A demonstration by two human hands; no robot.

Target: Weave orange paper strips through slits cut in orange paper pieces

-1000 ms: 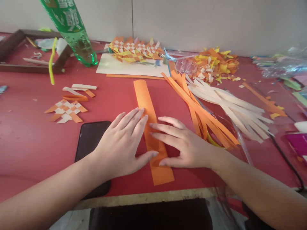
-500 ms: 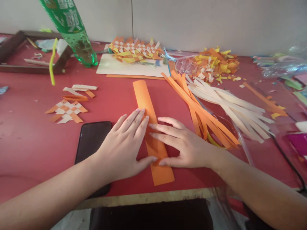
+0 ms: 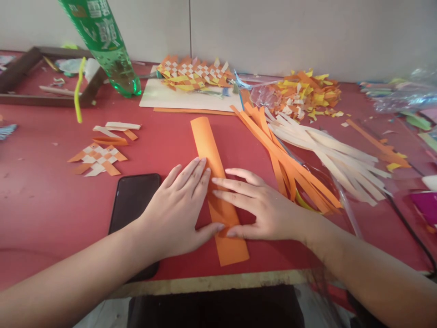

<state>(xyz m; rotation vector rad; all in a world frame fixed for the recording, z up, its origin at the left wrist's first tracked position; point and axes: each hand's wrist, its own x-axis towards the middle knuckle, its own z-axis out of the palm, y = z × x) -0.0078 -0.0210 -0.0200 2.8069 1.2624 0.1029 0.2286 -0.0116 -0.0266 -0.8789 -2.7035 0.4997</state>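
A long folded strip of orange paper (image 3: 209,146) lies on the red table, running away from the front edge. My left hand (image 3: 182,207) rests flat with its fingertips along the strip's left side, fingers stretched out. From the right, my right hand (image 3: 254,205) touches the paper with its fingers spread. Both thumbs meet the lower part of the strip. A black phone (image 3: 134,198) lies partly under my left forearm. Left of it is a woven orange and white paper fish (image 3: 99,158), with a few loose strips (image 3: 112,140) just behind.
Orange strips (image 3: 283,157) and white strips (image 3: 329,148) lie right of my hands. Behind are a paper scrap heap (image 3: 303,93), several woven fish (image 3: 194,73) on a white sheet (image 3: 153,95), a green bottle (image 3: 114,59) and a wooden frame (image 3: 44,101). The table's front edge (image 3: 218,280) runs close to me.
Both hands keep almost the same place on the orange paper. The view has shifted slightly, so the surroundings sit a little farther right and lower.
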